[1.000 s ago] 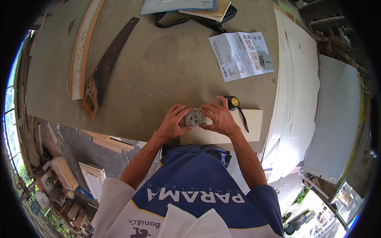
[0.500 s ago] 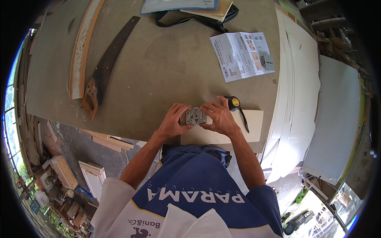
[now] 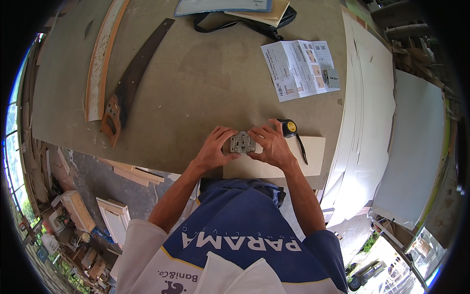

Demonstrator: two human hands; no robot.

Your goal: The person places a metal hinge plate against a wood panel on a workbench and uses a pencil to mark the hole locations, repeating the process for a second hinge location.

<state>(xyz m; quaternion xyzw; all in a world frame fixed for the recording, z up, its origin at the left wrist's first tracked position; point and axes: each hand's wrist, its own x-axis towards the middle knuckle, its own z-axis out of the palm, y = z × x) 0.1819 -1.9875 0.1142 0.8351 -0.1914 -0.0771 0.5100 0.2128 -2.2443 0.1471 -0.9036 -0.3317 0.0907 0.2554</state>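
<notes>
A small grey metal fitting (image 3: 242, 142), a squarish plate with several holes and raised parts, is held between both hands. My left hand (image 3: 215, 148) grips its left side with fingers and thumb. On the opposite side my right hand (image 3: 272, 147) pinches it in the same way. Beneath the hands a pale wooden board (image 3: 308, 154) lies along the table's near edge, partly hidden by my right arm. A black and yellow tape measure (image 3: 290, 128) with a black strap sits just beyond my right hand.
An unfolded instruction sheet (image 3: 299, 68) lies far right, with a metal plate (image 3: 332, 77) on it. A handsaw (image 3: 132, 81) and a long orange-edged strip (image 3: 104, 61) lie left on the table (image 3: 196, 73). A black bag (image 3: 267, 30) rests at the far edge.
Both hands stay in place around the metal fitting. It appears slightly turned or tilted between the fingers, and the view has shifted a little.
</notes>
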